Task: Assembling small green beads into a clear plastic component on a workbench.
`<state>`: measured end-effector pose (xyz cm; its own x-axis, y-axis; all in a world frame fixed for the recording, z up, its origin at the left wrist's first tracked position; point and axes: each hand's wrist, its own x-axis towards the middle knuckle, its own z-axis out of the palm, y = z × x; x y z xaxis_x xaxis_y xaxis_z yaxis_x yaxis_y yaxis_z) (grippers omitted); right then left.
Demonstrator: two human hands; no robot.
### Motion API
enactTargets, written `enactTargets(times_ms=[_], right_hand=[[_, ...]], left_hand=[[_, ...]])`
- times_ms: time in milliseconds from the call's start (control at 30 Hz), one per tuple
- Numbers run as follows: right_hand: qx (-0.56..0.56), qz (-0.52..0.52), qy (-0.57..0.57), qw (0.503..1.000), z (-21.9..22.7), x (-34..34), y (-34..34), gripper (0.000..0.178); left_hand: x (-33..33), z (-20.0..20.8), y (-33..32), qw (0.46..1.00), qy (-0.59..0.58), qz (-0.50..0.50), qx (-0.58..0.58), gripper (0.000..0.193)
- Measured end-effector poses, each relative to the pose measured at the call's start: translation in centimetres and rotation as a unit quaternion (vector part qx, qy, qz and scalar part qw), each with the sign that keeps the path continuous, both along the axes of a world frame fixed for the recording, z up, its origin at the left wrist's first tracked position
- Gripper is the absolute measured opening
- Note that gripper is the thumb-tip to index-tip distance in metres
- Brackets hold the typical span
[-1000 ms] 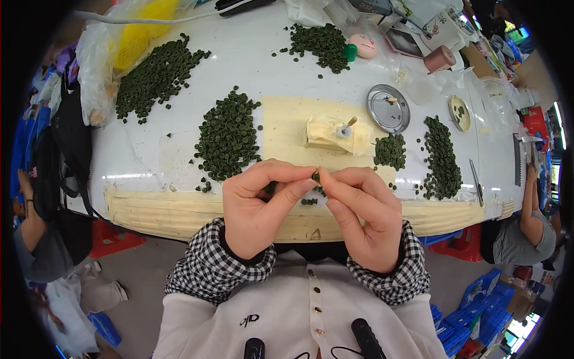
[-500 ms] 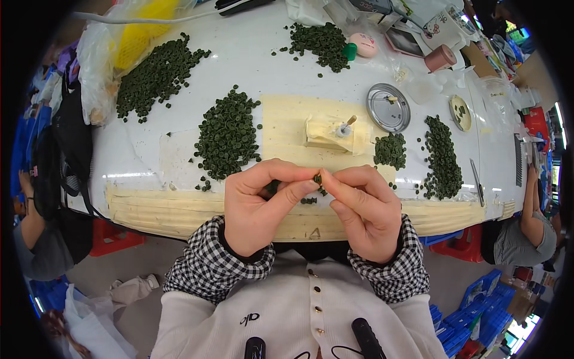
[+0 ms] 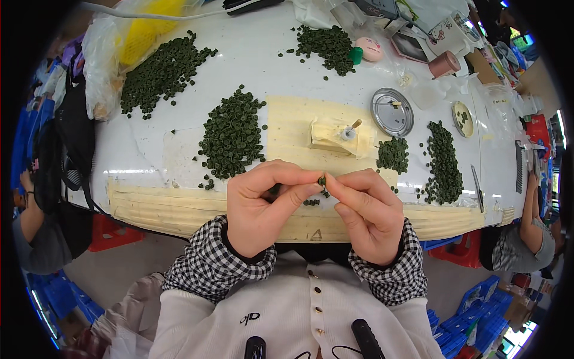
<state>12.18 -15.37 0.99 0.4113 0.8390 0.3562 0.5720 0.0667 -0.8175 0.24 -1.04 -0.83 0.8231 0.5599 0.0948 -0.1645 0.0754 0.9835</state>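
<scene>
Above the table's near edge my left hand [image 3: 258, 209] and my right hand [image 3: 372, 216] meet, fingertips pinched together. Between the fingertips is a small dark green round piece [image 3: 322, 180], held by both hands and partly covered by them. Just below it lie a few more dark green pieces [image 3: 311, 202] on the taped table edge. Beyond my hands stands a block wrapped in cream tape [image 3: 326, 142] with a pale upright peg [image 3: 347, 133]. A large heap of dark green round pieces [image 3: 232, 136] lies left of the block, and a smaller heap of flat green pieces [image 3: 393, 155] lies right.
More green heaps lie at the far left [image 3: 164, 75], far middle [image 3: 326, 49] and right [image 3: 443, 161]. A round metal dish [image 3: 392, 112], a cream dish [image 3: 463, 119], tweezers [image 3: 477, 188] and a thread spool [image 3: 444, 64] are at right. Other people sit at both ends.
The whole view has shifted slightly, so table things appear a little further right. My hands keep the same pinch. At the lower left, a passing person's light trousers have come nearer.
</scene>
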Motion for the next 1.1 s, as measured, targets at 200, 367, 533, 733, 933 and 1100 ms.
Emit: enactTargets(times_ms=[200, 367, 533, 733, 933, 1100], right_hand=[[0.000, 0.020, -0.004, 1.000, 0.0, 0.5, -0.2, 0.035], [0.010, 0.039, -0.024, 0.999, -0.1, 1.0, -0.3, 0.035], [0.019, 0.048, -0.055, 0.997, -0.3, 1.3, -0.3, 0.037], [0.036, 0.059, -0.083, 0.994, -0.4, 1.7, -0.2, 0.038], [0.033, 0.076, -0.105, 0.991, -0.3, 2.1, -0.4, 0.038], [0.034, 0.073, -0.099, 0.992, -0.5, 2.0, -0.4, 0.039]], left_hand=[[0.1, -0.2, 0.0, 1.000, -0.004, -0.005, 0.016, 0.015], [0.1, 0.0, 0.0, 0.999, 0.006, -0.013, 0.032, 0.016], [0.1, -0.1, 0.0, 0.999, 0.001, -0.022, 0.028, 0.016], [0.0, -0.1, -0.1, 0.999, 0.006, -0.034, 0.017, 0.017], [0.0, -0.2, 0.0, 0.999, 0.010, -0.043, 0.009, 0.017], [0.0, -0.2, 0.1, 0.999, 0.001, -0.045, 0.020, 0.016]])
